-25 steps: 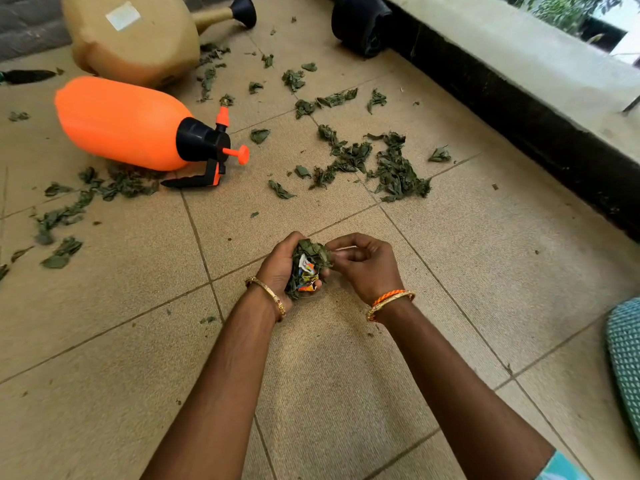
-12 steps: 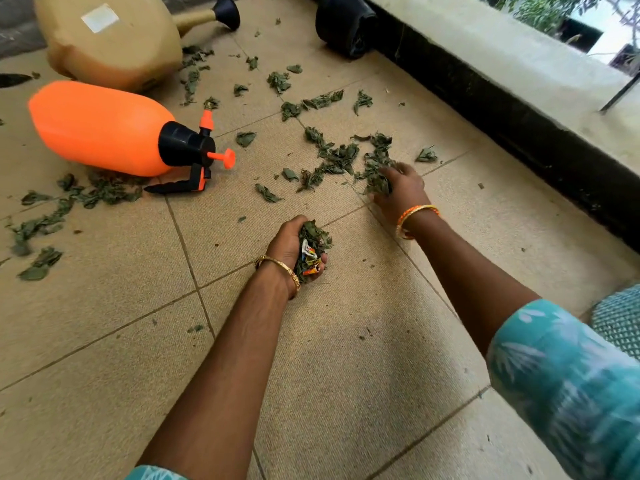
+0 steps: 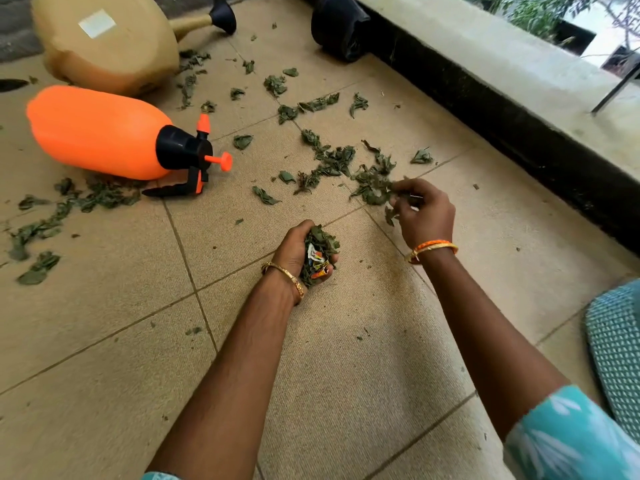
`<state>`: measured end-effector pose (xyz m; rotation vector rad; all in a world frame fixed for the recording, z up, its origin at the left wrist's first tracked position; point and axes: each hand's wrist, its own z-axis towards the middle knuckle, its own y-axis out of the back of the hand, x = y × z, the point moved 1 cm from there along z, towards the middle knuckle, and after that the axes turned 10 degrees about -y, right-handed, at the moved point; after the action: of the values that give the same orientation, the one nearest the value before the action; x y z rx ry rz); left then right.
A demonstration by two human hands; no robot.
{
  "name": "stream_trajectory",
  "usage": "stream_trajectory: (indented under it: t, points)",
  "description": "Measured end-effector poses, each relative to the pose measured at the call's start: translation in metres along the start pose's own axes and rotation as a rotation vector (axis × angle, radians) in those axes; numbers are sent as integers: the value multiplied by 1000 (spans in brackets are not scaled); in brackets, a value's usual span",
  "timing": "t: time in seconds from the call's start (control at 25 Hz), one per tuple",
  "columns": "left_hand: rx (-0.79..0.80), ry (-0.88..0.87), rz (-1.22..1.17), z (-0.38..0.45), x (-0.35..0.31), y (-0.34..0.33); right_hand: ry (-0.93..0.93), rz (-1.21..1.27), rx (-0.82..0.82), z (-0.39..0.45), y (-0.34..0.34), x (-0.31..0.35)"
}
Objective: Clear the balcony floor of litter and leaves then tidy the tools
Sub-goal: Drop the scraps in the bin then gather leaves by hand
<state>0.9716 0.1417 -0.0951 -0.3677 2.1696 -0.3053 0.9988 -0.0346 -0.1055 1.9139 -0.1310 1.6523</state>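
**A:** Where's the litter now?

**B:** I've got a wad of leaves and a crumpled wrapper (image 3: pixel 317 259) cupped in my left hand (image 3: pixel 298 252), fingers curled round it, just above the floor tiles (image 3: pixel 346 358). My right hand (image 3: pixel 424 214) is pinching a few more leaves off the near edge of the scattered leaves (image 3: pixel 341 168) in the middle.

**A:** How much is done?

**B:** Not much, I'd judge. That central patch is mostly there, another trail of leaves (image 3: pixel 55 216) lies at the left, and bits sit up by the tan watering can (image 3: pixel 110 43).

**A:** And the tools?

**B:** Untouched, by the look of it. The orange sprayer (image 3: pixel 100 133) and the can both lie on their sides. A black bag (image 3: pixel 341 26) sits against the parapet wall (image 3: pixel 502 98).
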Motion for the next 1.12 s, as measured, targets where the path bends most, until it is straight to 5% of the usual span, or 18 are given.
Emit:
stream_trajectory:
  t: [0.32, 0.52, 0.68, 0.92, 1.12]
  points:
    - [94, -13, 128, -3, 13, -15, -122, 189, 284, -60, 1, -1]
    - [-29, -42, 131, 7, 17, -16, -8, -24, 371, -42, -9, 1]
    - [-91, -41, 31, 10, 11, -8, 52, -307, 274, 8, -11, 6]
    - [-90, -33, 20, 3, 3, -1, 251, -945, 579, 51, -47, 2]
    - [-55, -21, 83, 3, 1, 3, 427, -708, 244, 33, -35, -27]
